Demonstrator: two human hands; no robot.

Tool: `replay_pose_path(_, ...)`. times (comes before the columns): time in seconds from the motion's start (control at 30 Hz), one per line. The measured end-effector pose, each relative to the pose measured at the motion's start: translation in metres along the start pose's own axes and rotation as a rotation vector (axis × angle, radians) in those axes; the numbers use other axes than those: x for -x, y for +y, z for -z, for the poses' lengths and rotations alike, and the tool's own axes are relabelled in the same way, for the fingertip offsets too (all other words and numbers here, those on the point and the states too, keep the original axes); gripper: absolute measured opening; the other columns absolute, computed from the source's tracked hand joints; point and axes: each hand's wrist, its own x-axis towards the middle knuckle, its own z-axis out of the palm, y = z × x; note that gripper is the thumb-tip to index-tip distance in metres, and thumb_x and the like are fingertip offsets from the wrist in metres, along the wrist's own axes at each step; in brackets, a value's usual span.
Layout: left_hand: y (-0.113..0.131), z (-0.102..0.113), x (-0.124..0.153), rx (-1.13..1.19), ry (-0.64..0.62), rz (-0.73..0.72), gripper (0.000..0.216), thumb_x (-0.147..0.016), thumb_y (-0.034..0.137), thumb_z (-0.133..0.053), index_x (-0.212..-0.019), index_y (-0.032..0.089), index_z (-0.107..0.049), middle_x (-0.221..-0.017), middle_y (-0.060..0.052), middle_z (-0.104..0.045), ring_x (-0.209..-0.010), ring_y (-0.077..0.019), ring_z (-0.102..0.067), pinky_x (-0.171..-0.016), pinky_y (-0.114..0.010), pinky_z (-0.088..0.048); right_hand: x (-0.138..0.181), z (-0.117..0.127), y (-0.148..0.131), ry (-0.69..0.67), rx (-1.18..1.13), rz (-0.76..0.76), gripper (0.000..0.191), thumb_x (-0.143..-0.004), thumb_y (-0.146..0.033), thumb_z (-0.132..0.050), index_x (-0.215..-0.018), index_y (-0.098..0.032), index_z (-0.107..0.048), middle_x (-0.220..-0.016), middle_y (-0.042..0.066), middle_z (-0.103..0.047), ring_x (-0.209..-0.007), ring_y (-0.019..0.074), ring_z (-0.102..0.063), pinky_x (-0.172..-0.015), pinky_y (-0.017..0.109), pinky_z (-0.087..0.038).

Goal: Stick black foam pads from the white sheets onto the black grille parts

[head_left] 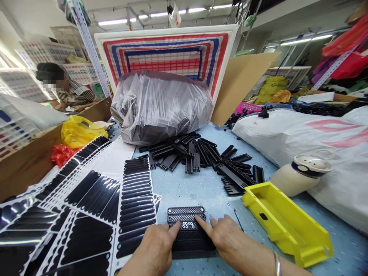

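Observation:
A small stack or row of black plastic strips (pixel 192 239) lies in front of me, its far strips showing a crosshatched texture. Several small white rings show near its middle. My left hand (pixel 156 245) is at its left edge with the fingers mostly curled and one fingertip pressing the strips. From the right, my right hand (pixel 230 237) presses a pointed index finger on the textured surface, its other fingers folded. Left of my hands lie white backing sheets with glossy black stickers (pixel 136 207). Loose black plastic strips (pixel 201 153) are heaped farther back.
A yellow plastic bin (pixel 287 222) and a cream bottle (pixel 299 174) stand at right, beside a large white sack (pixel 301 130). Behind the heap sits a bulging plastic bag (pixel 163 107) before a striped crate (pixel 166 50). Yellow and red bags lie left. Another person (pixel 71 88) sits farther left.

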Motion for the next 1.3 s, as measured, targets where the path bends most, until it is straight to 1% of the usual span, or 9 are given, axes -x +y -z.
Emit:
replay_pose_path(0.13,-0.002,-0.003,0.0,0.003,-0.008,-0.007,0.07,-0.073,0.0,-0.049,-0.142,0.01,-0.051,-0.091,-0.017,-0.075,-0.075,-0.0304,-0.074,-0.067,-0.042,-0.063,0.014,-0.011,0.001,0.016,0.074,-0.031,0.078,-0.059,-0.001,-0.051,-0.137,-0.007,-0.049,-0.066,0.004,-0.062,-0.053,0.0222,-0.056,-0.062,0.037,-0.036)
replay_pose_path(0.27,-0.002,-0.006,0.001,0.004,-0.016,-0.016,0.071,-0.073,-0.002,-0.047,-0.143,0.01,-0.05,-0.091,-0.016,-0.075,-0.076,-0.0304,-0.074,-0.068,-0.043,-0.062,0.018,-0.019,0.0,0.017,0.041,-0.063,0.077,-0.058,0.0,-0.051,-0.135,-0.005,-0.049,-0.064,0.003,-0.062,-0.051,0.0207,-0.056,-0.062,0.037,-0.036)
replay_pose_path(0.47,-0.001,-0.001,0.001,0.027,-0.044,0.005,0.073,-0.073,-0.001,-0.048,-0.145,0.011,-0.048,-0.097,-0.017,-0.075,-0.081,-0.0291,-0.073,-0.073,-0.042,-0.062,0.012,-0.014,0.002,-0.047,-0.052,-0.069,0.072,-0.064,0.004,-0.043,-0.135,-0.004,-0.049,-0.064,0.004,-0.064,-0.052,0.0202,-0.056,-0.049,0.033,-0.027)
replay_pose_path(0.53,-0.001,0.0,0.003,0.041,-0.038,0.005,0.075,-0.072,-0.002,-0.048,-0.146,0.012,-0.046,-0.1,-0.017,-0.074,-0.083,-0.0282,-0.072,-0.075,-0.041,-0.061,0.012,-0.017,0.002,-0.054,-0.073,-0.077,0.071,-0.066,0.005,-0.042,-0.135,-0.005,-0.049,-0.063,0.004,-0.063,-0.051,0.019,-0.056,-0.048,0.032,-0.027)
replay_pose_path(0.67,-0.002,-0.001,0.005,0.028,-0.022,0.028,0.075,-0.071,-0.004,-0.047,-0.145,0.011,-0.047,-0.098,-0.016,-0.073,-0.082,-0.0284,-0.071,-0.073,-0.043,-0.061,0.016,-0.037,-0.002,0.022,-0.085,-0.087,0.076,-0.064,0.006,-0.04,-0.139,-0.005,-0.04,-0.064,0.003,-0.063,-0.052,0.02,-0.057,-0.05,0.03,-0.034)
replay_pose_path(0.8,-0.008,-0.007,0.005,0.008,0.041,0.033,0.072,-0.072,-0.005,-0.044,-0.143,0.01,-0.048,-0.091,-0.014,-0.071,-0.078,-0.0277,-0.07,-0.07,-0.043,-0.061,0.021,-0.053,-0.007,0.102,-0.122,-0.11,0.084,-0.062,0.006,-0.041,-0.144,-0.005,-0.029,-0.068,0.004,-0.065,-0.053,0.0206,-0.058,-0.053,0.031,-0.041)
replay_pose_path(0.97,-0.014,-0.011,0.005,0.01,0.1,0.064,0.072,-0.073,-0.005,-0.044,-0.144,0.008,-0.046,-0.09,-0.014,-0.071,-0.078,-0.0268,-0.071,-0.072,-0.042,-0.061,0.024,-0.054,-0.009,0.102,-0.143,-0.128,0.086,-0.063,0.006,-0.041,-0.146,-0.004,-0.024,-0.068,0.003,-0.064,-0.053,0.0207,-0.058,-0.053,0.031,-0.042)
replay_pose_path(1.17,-0.005,-0.004,0.006,-0.006,0.013,0.041,0.073,-0.074,-0.003,-0.046,-0.144,0.013,-0.048,-0.091,-0.014,-0.072,-0.076,-0.0289,-0.071,-0.067,-0.044,-0.061,0.024,-0.055,-0.008,0.122,-0.144,-0.116,0.087,-0.062,0.007,-0.04,-0.146,-0.004,-0.023,-0.067,0.002,-0.063,-0.054,0.0204,-0.058,-0.055,0.031,-0.042)
replay_pose_path(1.3,-0.006,-0.004,0.004,-0.026,0.023,0.061,0.074,-0.074,-0.004,-0.045,-0.145,0.016,-0.047,-0.089,-0.013,-0.072,-0.073,-0.028,-0.07,-0.065,-0.042,-0.06,0.023,-0.056,-0.008,0.174,-0.105,-0.105,0.083,-0.061,0.003,-0.043,-0.142,-0.003,-0.028,-0.064,0.002,-0.061,-0.05,0.0206,-0.055,-0.053,0.031,-0.04)
